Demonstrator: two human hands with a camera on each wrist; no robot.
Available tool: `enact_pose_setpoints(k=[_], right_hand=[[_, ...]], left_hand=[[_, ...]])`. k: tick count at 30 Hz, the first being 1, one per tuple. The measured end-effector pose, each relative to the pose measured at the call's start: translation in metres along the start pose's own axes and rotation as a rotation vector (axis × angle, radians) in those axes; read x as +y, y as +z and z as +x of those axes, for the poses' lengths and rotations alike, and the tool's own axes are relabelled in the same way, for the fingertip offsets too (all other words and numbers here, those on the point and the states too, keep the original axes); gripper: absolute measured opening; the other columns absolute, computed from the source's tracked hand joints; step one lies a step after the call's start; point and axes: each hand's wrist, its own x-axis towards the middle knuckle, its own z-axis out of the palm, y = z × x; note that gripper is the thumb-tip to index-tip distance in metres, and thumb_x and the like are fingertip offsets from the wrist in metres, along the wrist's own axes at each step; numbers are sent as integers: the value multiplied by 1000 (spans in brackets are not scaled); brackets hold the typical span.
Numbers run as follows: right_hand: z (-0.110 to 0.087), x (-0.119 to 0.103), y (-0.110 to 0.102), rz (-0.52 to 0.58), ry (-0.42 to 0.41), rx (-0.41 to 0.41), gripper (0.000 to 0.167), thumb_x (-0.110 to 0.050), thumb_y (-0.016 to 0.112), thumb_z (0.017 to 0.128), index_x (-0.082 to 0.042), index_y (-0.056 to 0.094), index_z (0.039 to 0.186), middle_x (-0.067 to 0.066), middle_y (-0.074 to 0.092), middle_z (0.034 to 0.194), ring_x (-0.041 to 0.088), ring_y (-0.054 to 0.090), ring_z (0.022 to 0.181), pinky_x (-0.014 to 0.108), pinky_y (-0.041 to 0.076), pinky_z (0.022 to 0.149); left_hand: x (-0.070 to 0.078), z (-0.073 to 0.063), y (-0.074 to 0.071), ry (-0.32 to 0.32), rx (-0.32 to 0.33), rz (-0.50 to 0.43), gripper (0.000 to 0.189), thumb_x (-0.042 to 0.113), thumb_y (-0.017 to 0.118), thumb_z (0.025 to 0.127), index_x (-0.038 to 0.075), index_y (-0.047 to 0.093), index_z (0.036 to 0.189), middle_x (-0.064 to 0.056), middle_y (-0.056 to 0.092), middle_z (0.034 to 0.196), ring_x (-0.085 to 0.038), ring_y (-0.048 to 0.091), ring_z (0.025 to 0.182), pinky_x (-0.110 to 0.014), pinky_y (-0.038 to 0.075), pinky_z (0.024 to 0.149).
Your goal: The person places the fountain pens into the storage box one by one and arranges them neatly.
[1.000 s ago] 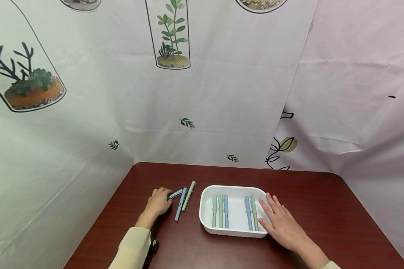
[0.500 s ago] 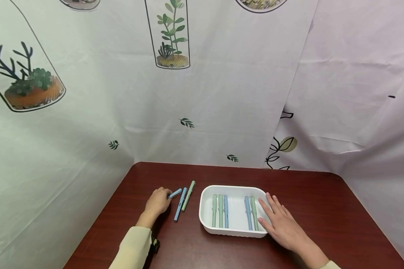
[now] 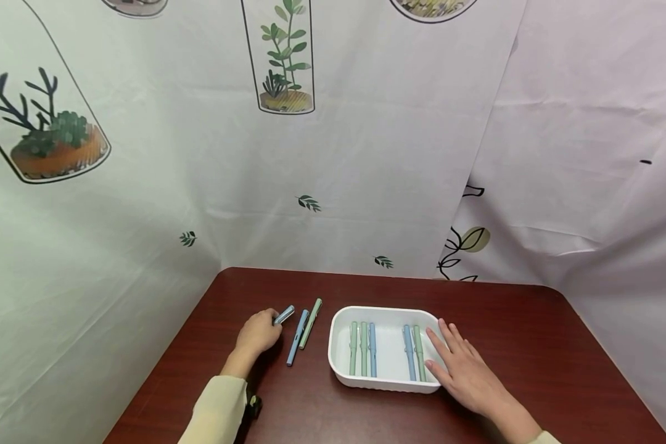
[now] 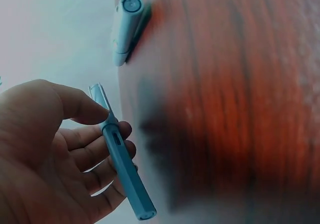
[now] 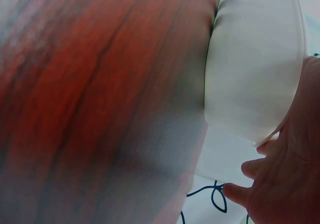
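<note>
My left hand (image 3: pixel 259 333) pinches a light blue pen (image 4: pixel 129 176) between thumb and fingers, near its clip; in the head view only one end shows past the fingers. Just right of that hand, a second blue pen (image 3: pixel 297 338) and a green pen (image 3: pixel 311 324) lie side by side on the table. A white tray (image 3: pixel 383 383) holds several pens, green and blue, in two groups with a gap between them. Against the tray's right side rests my right hand (image 3: pixel 468 373), fingers spread and straight, thumb over the rim. The right wrist view shows it beside the tray wall (image 5: pixel 255 59).
The dark red wooden table (image 3: pixel 305 413) runs back to a white curtain (image 3: pixel 366 185) printed with plants. The curtain also closes off the left and right sides.
The blue pen in my left hand has turned to point more upward and drawn away from the other two pens. My right hand and the tray have stayed put.
</note>
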Motion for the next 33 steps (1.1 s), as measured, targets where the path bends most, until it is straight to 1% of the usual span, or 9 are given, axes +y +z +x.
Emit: enact_pose_setpoints(k=[3, 6, 11, 14, 18, 22, 25, 28, 33], right_hand=[[0, 0, 0, 0, 1, -1, 66, -49, 55, 101, -16, 42, 156, 19, 24, 165, 47, 26, 148, 68, 30, 111], [0, 0, 0, -2, -3, 3, 66, -50, 55, 101, -16, 42, 156, 19, 25, 165, 47, 26, 148, 68, 31, 111], [-1, 0, 0, -1, -8, 6, 66, -50, 55, 101, -16, 42, 156, 19, 25, 165, 47, 27, 148, 68, 31, 111], [0, 1, 0, -2, -6, 3, 66, -50, 55, 101, -16, 42, 156, 19, 25, 165, 47, 26, 148, 68, 31, 111], [0, 1, 0, -4, -1, -2, 66, -50, 55, 101, -16, 42, 156, 19, 25, 165, 47, 26, 148, 68, 31, 111], [0, 1, 0, -6, -2, 0, 66, -49, 56, 101, -16, 42, 156, 19, 26, 165, 47, 26, 148, 68, 31, 111], [0, 1, 0, -6, -3, 1, 66, -49, 56, 101, -16, 42, 156, 19, 26, 165, 47, 27, 148, 68, 31, 111], [0, 0, 0, -6, -3, 1, 65, -49, 56, 101, -16, 42, 156, 19, 26, 165, 47, 26, 148, 68, 31, 111], [0, 0, 0, -3, -3, -2, 65, -48, 56, 101, -16, 42, 156, 19, 25, 165, 47, 27, 148, 68, 31, 111]], left_hand=[[1, 0, -2, -14, 3, -41, 27, 13, 56, 95, 1, 65, 117, -9, 66, 93, -23, 53, 71, -40, 45, 64], [3, 1, -4, -35, -3, -91, 29, 14, 51, 97, -1, 63, 120, -10, 65, 93, -23, 53, 70, -39, 44, 64], [7, -1, -5, -57, 5, -206, 32, 14, 45, 100, -3, 61, 122, -14, 65, 100, -25, 56, 80, -42, 47, 73], [10, -2, -5, -69, 4, -336, 31, 13, 43, 100, -3, 60, 121, -15, 66, 100, -24, 57, 81, -38, 47, 71], [15, -3, -5, -90, -22, -588, 30, 8, 42, 102, -7, 57, 122, -18, 65, 96, -20, 56, 76, -31, 46, 64], [21, -5, -5, -92, -68, -831, 31, 4, 38, 103, -14, 51, 126, -19, 64, 95, -18, 55, 74, -30, 48, 65], [25, -7, -4, -91, -127, -966, 33, 2, 36, 103, -17, 47, 127, -16, 63, 93, -17, 56, 74, -31, 50, 65], [29, -8, -2, -101, -197, -1062, 35, 2, 36, 103, -18, 46, 130, -13, 63, 92, -16, 56, 75, -31, 50, 67], [37, -9, 3, -93, -276, -1144, 38, 5, 38, 103, -17, 45, 133, -10, 63, 93, -15, 55, 78, -29, 50, 68]])
